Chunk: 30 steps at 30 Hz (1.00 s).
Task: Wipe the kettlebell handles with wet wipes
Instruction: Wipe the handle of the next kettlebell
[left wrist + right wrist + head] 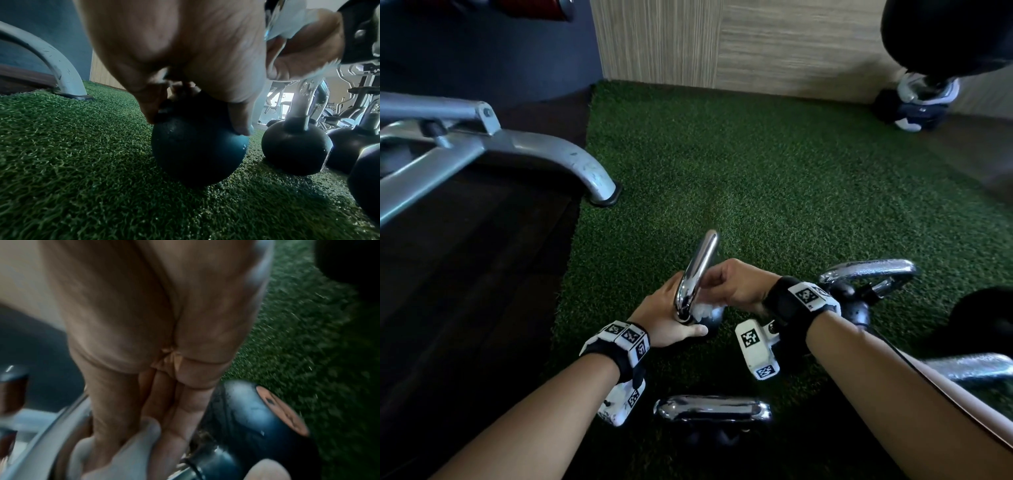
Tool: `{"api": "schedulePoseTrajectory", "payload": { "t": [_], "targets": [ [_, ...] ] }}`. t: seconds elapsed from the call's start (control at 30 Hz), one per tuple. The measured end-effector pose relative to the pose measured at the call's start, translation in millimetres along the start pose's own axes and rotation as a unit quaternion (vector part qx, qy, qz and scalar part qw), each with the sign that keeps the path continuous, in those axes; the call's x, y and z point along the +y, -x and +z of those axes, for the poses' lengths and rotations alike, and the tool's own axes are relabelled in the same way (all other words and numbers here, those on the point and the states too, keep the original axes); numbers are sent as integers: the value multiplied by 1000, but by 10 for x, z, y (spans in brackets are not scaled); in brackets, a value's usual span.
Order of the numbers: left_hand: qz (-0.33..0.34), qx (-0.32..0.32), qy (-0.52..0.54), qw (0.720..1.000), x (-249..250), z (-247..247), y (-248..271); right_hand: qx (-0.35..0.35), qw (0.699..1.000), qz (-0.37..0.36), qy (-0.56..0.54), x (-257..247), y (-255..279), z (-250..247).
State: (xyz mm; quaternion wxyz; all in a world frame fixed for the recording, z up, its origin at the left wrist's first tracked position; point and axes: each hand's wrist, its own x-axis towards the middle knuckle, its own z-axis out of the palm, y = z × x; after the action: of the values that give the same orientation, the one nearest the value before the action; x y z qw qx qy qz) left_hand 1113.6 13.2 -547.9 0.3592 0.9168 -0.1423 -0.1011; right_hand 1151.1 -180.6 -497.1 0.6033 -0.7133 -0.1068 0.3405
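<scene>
A black kettlebell (710, 320) with a chrome handle (698, 267) stands on the green turf (774, 178) in the centre of the head view. My left hand (676, 317) grips the top of its ball at the foot of the handle. In the left wrist view the thumb (240, 125) and fingers curl over the ball (195, 151). My right hand (726, 291) pinches a white wet wipe (702, 310) against the lower end of the handle. In the blurred right wrist view the wipe (127, 451) sits between the fingers and the chrome handle (49, 426).
Other kettlebells stand close by: one at the right (869, 277), one near my body (712, 409), one at the lower right edge (969, 370). A grey bench leg (585, 171) rests on the turf's left edge. A person's shoe (924, 102) is at the far right.
</scene>
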Motion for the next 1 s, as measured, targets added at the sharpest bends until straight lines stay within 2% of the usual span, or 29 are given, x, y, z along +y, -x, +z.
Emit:
{"api": "schedulePoseTrajectory", "payload": {
  "t": [0.17,0.27,0.33,0.43,0.53,0.6,0.73,0.87,0.93,1.0],
  "targets": [
    [-13,-5,-8,1000,1,1,-30,31,973,9,-229,73,20,34],
    [-6,-8,-23,1000,-3,7,-27,-40,965,-7,-260,105,59,14],
    [0,-6,-32,999,5,8,-18,-46,965,-4,-259,90,78,14],
    [-10,-7,-26,1000,-3,8,-30,33,957,-12,-288,76,20,83],
    [-19,-8,-21,1000,-48,28,-64,118,922,-47,-365,139,-93,191],
    [-26,-7,-25,999,-47,32,-55,139,907,-61,-393,178,-121,260],
    [-18,3,-35,999,-34,35,-23,162,896,-78,-406,202,-120,285],
    [-17,-8,-26,999,-9,11,-15,252,854,-87,-447,182,-177,110],
    [-15,-3,-19,1000,13,-2,-5,270,865,-88,-414,159,-149,64],
    [-14,-1,-15,1000,33,-14,8,267,894,-90,-349,138,-100,71]
  ]
}}
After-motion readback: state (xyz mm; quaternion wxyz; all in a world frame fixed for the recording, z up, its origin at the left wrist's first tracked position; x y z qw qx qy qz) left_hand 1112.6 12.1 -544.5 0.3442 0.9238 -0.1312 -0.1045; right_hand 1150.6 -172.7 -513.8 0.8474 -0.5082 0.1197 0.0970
